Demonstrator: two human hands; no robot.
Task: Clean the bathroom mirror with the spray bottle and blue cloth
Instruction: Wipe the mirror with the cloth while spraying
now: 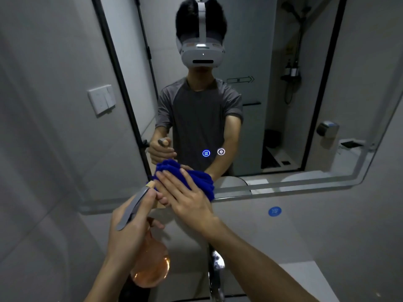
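Observation:
The bathroom mirror (272,94) fills the wall ahead and reflects me. My right hand (185,197) lies flat, fingers spread, pressing the bunched blue cloth (205,182) against the lower left part of the glass. My left hand (128,225) is closed round the spray bottle (150,264), an amber see-through bottle with a grey trigger head. The bottle's nozzle points at the mirror just left of the cloth. The bottle hangs below my left hand, above the basin area.
A white wall switch (101,101) sits left of the mirror's dark frame. Two lit touch icons (213,152) glow on the glass. A chrome tap (217,262) stands below my right forearm. A round blue sticker (274,211) is on the wall under the mirror.

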